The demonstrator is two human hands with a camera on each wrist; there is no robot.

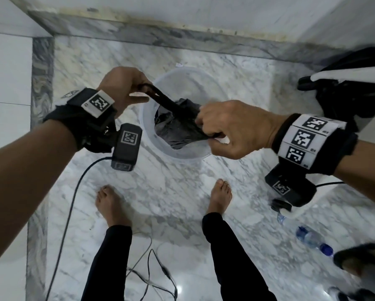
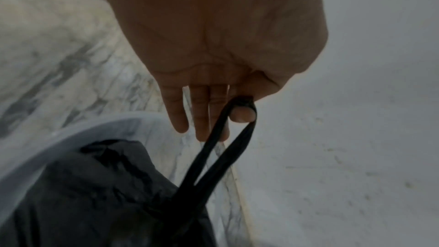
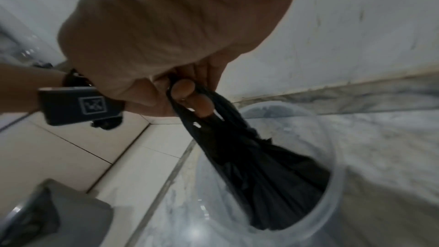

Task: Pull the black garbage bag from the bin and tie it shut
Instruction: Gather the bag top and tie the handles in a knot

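both handle loops of the black garbage bag (image 1: 177,124), hanging partly inside the clear bin (image 1: 147,127), are pinched by the left hand (image 1: 119,88) and right hand (image 1: 236,129); lifting clear is judged underway, knotting next.

Beyond your hands, a white marble floor (image 1: 182,187) with grey veins meets a plain white wall (image 1: 182,11) along a darker grey border strip (image 1: 138,33). Pale tiles (image 1: 6,83) line your left-hand side.
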